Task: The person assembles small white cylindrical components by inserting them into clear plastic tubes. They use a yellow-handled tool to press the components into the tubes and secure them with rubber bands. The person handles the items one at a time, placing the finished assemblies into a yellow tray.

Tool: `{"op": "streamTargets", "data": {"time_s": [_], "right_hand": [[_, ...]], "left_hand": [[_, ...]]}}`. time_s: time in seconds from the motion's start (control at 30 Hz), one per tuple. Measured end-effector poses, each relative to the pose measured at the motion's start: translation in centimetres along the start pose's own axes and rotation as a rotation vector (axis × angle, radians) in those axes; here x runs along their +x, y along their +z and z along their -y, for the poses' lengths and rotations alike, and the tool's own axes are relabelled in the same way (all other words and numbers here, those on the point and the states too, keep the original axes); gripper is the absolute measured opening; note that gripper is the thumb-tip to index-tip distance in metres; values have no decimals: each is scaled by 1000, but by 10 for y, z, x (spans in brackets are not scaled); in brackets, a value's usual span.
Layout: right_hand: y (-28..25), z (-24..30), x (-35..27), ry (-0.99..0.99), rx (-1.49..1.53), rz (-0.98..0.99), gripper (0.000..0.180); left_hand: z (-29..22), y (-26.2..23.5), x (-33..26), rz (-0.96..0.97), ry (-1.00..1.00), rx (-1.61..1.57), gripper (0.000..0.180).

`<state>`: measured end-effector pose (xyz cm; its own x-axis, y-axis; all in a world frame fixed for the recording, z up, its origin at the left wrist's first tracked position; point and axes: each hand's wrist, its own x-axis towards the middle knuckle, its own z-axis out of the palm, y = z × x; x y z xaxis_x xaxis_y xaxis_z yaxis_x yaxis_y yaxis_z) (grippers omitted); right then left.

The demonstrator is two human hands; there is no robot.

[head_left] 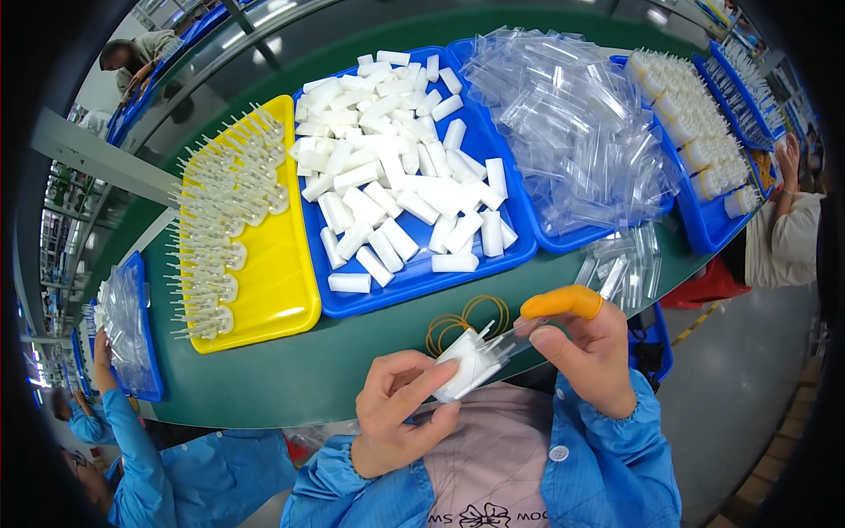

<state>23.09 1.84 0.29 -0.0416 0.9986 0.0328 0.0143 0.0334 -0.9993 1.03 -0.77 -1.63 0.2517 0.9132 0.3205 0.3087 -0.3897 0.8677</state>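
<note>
Low in front of my chest, my left hand [400, 405] grips a white plastic part with thin prongs [469, 368] between thumb and fingers. My right hand [585, 352] wears an orange finger cot [563, 303] on the index finger. Its thumb and index finger pinch a clear plastic piece [521, 336], likely a sleeve, at the pronged end of the white part. How far the clear piece reaches over the prongs is hard to make out. Just beyond my hands, several thin yellow-brown rubber bands [440, 327] lie on the green table [370, 339].
A yellow tray [277, 324] holds rows of white pronged parts. One blue tray [352, 304] is heaped with white blocks, another [559, 242] with clear sleeves, some loose beside it [625, 264]. Farther right, a blue tray [704, 238] holds white bundled parts. Co-workers sit left and right.
</note>
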Motion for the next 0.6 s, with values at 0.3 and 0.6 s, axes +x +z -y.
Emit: {"op": "streamTargets", "data": {"time_s": [0.3,0.6], "right_hand": [[-8,3,-1,-11,-101,47,17],[-16,-11,-1,-223,-252,-83,21]], "left_hand": [[-2,6,3,6,-113,-135,44],[12,16,5,-67,-361,-751,45]]}}
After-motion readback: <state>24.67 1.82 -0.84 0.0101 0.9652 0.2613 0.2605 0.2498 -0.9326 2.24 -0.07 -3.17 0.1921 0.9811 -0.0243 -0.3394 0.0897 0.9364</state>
